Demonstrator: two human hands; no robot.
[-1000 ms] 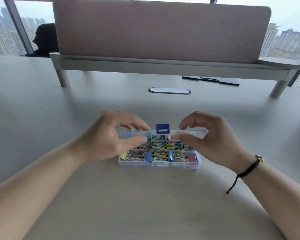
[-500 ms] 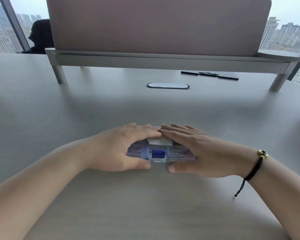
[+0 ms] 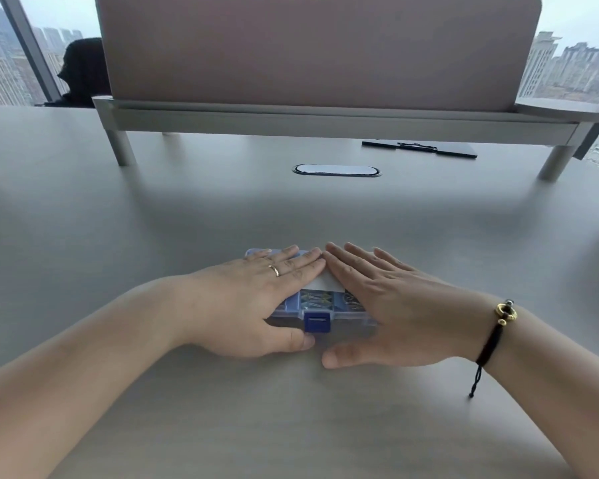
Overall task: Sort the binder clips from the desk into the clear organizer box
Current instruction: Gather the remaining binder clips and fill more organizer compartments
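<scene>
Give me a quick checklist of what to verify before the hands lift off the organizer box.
1. Lid down on the organizer box: ok, it lies flat.
2. Blue latch snapped: cannot tell; it hangs down over the front wall.
3. Binder clips inside: ok, seen through the lid.
4. Stray clips on the desk: ok, none in view.
5. Left hand and right hand flat on the lid: ok, fingers straight.

Grey desk (image 3: 187,219) carried the closed clear organizer box (image 3: 339,314) near the front edge, an oval cable grommet (image 3: 336,170) set into the top mid-desk, a black clipboard (image 3: 422,149) further back right, and the divider's legs (image 3: 120,146) standing on it.
</scene>
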